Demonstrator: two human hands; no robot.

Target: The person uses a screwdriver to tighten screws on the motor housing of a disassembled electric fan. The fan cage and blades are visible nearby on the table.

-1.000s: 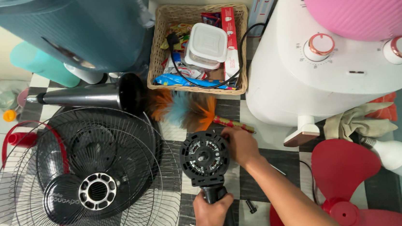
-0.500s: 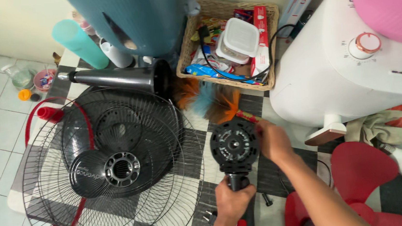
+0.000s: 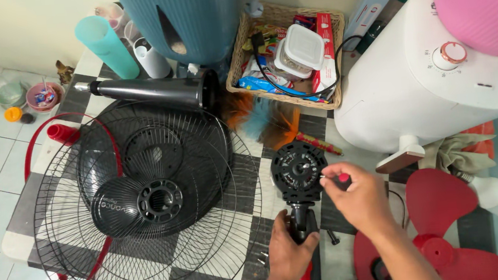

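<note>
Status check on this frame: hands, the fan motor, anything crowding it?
Left hand grips the fan motor's neck. Right hand holds a red-handled screwdriver at the fan motor. Wire fan guard lies close left, feather duster just behind.

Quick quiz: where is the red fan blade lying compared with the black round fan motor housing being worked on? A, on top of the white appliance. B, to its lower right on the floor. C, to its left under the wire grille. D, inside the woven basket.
B: the red fan blade lies on the floor to the lower right of the black round fan motor housing, beyond the right hand with its small red-handled tool.
</note>
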